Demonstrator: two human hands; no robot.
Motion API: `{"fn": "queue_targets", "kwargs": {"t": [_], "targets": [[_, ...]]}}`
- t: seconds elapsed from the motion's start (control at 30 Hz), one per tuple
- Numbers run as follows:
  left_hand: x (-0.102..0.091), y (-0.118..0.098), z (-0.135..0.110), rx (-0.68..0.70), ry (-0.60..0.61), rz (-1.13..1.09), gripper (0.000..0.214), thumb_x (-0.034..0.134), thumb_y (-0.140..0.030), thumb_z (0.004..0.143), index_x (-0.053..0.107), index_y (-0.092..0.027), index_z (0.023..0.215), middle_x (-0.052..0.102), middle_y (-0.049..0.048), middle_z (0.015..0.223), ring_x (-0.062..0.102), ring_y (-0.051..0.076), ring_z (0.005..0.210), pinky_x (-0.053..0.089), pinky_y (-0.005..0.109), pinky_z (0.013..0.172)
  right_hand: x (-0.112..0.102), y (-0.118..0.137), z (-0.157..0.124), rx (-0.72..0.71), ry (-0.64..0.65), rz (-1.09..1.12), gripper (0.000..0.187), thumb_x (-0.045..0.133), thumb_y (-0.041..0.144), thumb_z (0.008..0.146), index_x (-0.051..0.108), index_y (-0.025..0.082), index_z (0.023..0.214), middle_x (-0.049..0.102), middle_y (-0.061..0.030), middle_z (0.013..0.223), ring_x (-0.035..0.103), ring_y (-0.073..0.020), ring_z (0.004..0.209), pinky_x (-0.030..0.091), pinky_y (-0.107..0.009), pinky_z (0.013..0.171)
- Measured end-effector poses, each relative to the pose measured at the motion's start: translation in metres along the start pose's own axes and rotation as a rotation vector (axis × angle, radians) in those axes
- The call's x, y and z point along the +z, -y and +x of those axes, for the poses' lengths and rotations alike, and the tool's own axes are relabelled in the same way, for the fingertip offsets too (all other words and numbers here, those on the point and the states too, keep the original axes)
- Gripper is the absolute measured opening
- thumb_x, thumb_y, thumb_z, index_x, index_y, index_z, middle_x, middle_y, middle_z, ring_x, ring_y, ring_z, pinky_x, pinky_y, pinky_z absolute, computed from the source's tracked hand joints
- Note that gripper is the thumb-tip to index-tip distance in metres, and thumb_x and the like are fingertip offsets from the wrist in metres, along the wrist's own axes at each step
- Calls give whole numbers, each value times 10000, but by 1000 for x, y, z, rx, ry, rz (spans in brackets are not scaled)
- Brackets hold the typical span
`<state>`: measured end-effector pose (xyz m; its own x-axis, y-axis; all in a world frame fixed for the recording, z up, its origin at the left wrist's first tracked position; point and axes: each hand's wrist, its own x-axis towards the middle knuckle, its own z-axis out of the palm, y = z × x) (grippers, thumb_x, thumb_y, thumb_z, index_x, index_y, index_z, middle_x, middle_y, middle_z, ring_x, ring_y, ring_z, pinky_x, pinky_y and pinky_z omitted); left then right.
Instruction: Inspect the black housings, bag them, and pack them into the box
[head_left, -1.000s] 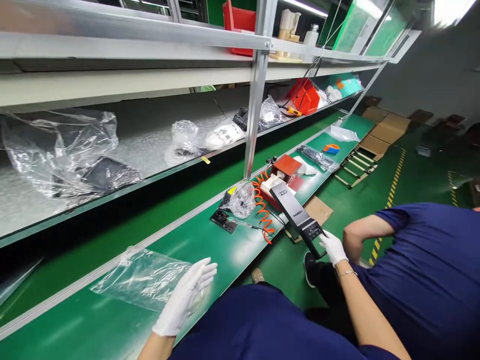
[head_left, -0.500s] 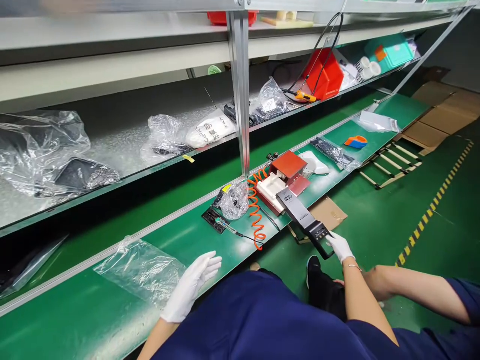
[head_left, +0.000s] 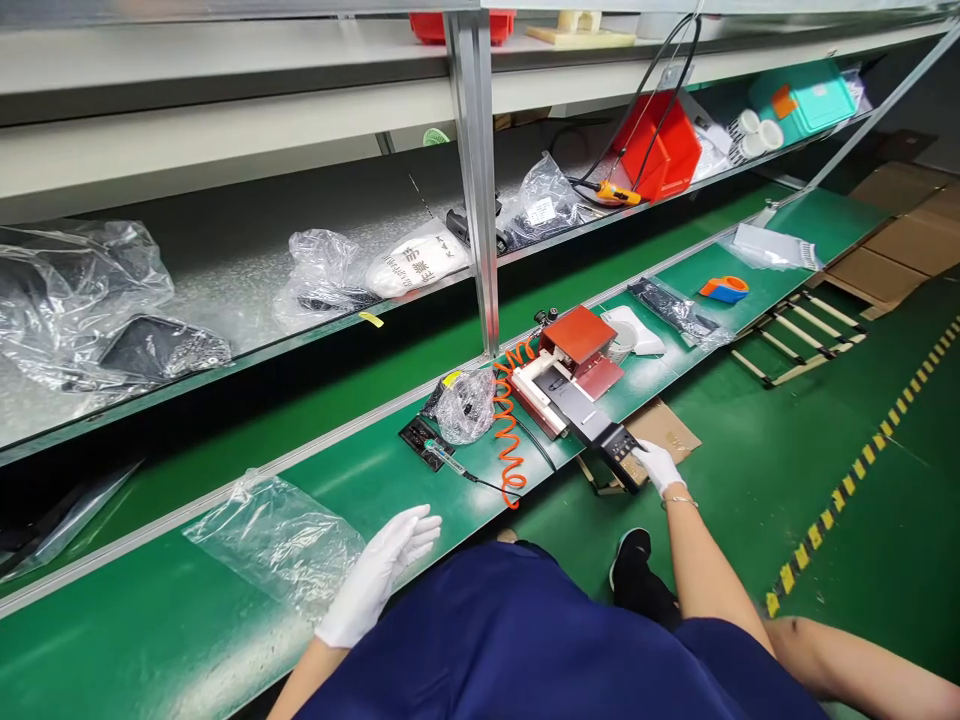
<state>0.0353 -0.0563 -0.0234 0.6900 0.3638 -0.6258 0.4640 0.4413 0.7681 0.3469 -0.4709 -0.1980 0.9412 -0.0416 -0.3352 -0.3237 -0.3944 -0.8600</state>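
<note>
My right hand [head_left: 658,468], in a white glove, grips the near end of a long black device with a button panel [head_left: 576,402]. The device's far end lies in the white cradle [head_left: 529,375] of a small red-and-white bench fixture [head_left: 576,335]. My left hand [head_left: 379,575], also gloved in white, holds nothing. Its fingers are stretched out over the front edge of the green bench, beside a clear plastic bag [head_left: 281,535]. An orange coiled hose [head_left: 508,430] runs next to the fixture. Left of it lie a bubble-wrapped item [head_left: 466,408] and a pen-like tool with a cable [head_left: 446,457].
A blue-and-orange tape roll [head_left: 724,290] and a bagged black part [head_left: 675,310] lie farther right on the bench [head_left: 135,640]. The shelf above carries bags, a red bin [head_left: 660,150] and a teal box [head_left: 806,98]. Another person's bare limb [head_left: 847,660] shows at lower right.
My right hand has moved forward and left, bringing the black device's far end into the fixture's cradle. My left hand has barely moved. The other person's limb has shifted downward.
</note>
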Motion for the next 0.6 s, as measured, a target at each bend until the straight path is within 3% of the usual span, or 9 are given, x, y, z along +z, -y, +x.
{"fn": "queue_targets", "kwargs": {"t": [0.2, 0.3, 0.43, 0.53, 0.6], "targets": [[-1, 3, -3, 24, -25, -34, 718, 861, -638, 636, 705, -181, 1167, 739, 163, 1225, 657, 356, 1222, 465, 472, 1144, 41, 45, 35, -124, 81, 151, 548, 597, 96, 634, 719, 160, 1164, 679, -116, 1343, 593, -227, 1304, 431, -356, 1160], [-3, 8, -5, 46, -67, -69, 684, 874, -625, 621, 726, -188, 1127, 755, 154, 1191, 641, 376, 1243, 444, 508, 1159, 51, 72, 61, -148, 101, 285, 563, 644, 165, 769, 622, 181, 1331, 575, -120, 1476, 542, -221, 1364, 443, -383, 1153], [-6, 13, -11, 38, -76, -74, 567, 830, -656, 655, 763, -270, 1065, 782, 64, 1152, 636, 367, 1247, 445, 495, 1156, 76, 118, 105, -119, 75, 449, 427, 591, 439, 974, 607, 168, 1304, 608, -131, 1391, 614, -252, 1237, 507, -502, 1058], [-11, 17, -17, 53, -102, -72, 494, 770, -675, 713, 759, -332, 1068, 781, -2, 1164, 623, 339, 1274, 455, 461, 1156, 99, 151, 126, -112, 57, 595, 456, 570, 517, 980, 621, 164, 1263, 653, -113, 1290, 652, -230, 1141, 540, -474, 998], [-16, 22, -20, 64, -146, -92, 550, 771, -690, 700, 735, -326, 1110, 772, 5, 1191, 612, 330, 1297, 459, 453, 1161, 110, 166, 131, -108, 31, 716, 461, 530, 532, 987, 618, 171, 1260, 672, -99, 1258, 663, -206, 1113, 555, -432, 977]]}}
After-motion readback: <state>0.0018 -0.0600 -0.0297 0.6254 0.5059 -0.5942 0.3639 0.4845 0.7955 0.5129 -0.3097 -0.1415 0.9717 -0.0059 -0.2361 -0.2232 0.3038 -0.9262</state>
